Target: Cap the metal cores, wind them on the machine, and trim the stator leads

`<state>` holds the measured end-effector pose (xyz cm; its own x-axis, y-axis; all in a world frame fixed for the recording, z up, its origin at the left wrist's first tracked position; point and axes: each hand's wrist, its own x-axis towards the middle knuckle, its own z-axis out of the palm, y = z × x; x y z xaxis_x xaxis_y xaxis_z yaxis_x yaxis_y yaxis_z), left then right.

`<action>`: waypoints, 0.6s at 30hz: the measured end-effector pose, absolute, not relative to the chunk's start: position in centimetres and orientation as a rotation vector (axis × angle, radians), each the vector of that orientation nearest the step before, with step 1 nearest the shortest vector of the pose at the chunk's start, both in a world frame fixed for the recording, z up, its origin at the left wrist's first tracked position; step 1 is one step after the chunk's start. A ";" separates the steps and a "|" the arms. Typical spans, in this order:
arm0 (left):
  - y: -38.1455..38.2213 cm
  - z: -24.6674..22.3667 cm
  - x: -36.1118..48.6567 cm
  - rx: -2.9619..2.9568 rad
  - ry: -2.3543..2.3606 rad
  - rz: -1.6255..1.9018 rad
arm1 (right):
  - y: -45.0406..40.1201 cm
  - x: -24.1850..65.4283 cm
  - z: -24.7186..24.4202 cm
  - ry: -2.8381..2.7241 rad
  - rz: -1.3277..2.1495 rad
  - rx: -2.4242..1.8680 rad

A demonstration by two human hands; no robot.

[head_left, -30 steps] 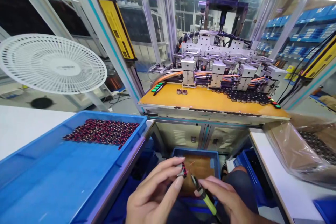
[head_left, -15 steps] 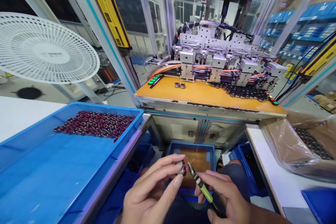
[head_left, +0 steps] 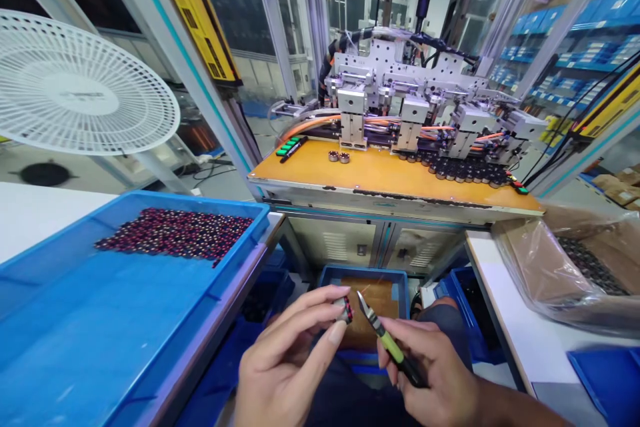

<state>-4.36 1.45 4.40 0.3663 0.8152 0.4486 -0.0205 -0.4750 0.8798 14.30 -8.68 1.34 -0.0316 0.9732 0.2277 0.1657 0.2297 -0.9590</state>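
My left hand (head_left: 293, 357) pinches a small round motor part (head_left: 345, 310), grey at the side with red and black on the face turned right, between thumb and fingertips. In my right hand (head_left: 437, 363) is a pair of pliers (head_left: 391, 347) with green-and-black handles, the fingers wrapped round them. Their pointed jaws aim up and left, a short gap from the part's face. A thin copper-coloured wire (head_left: 366, 291) shows near the jaw tips; where it is attached I cannot tell.
Below the hands sits a blue bin (head_left: 406, 293). At left, a blue tray (head_left: 100, 320) carries many red-and-black parts (head_left: 175, 233). Ahead, a machine (head_left: 410, 100) stands over an orange worktop (head_left: 380, 177) with dark round parts. A plastic-lined box (head_left: 530, 260) is at right, a white fan (head_left: 75, 93) at left.
The pliers have shifted slightly away from the part, widening the gap, and their handles show more fully. My left hand still holds the part in nearly the same place. The view has shifted slightly.
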 end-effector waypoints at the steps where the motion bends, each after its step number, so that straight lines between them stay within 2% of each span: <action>1: 1.6 4.2 -4.4 1.772 0.691 1.224 | -8.8 14.3 1.1 -1.401 0.986 -1.138; 9: 2.7 3.4 -4.4 1.702 0.357 1.446 | -10.4 16.5 3.7 -1.307 1.306 -0.934; 18: 2.0 2.9 -4.6 1.694 0.353 1.429 | -10.9 15.8 5.7 -1.341 1.369 -0.886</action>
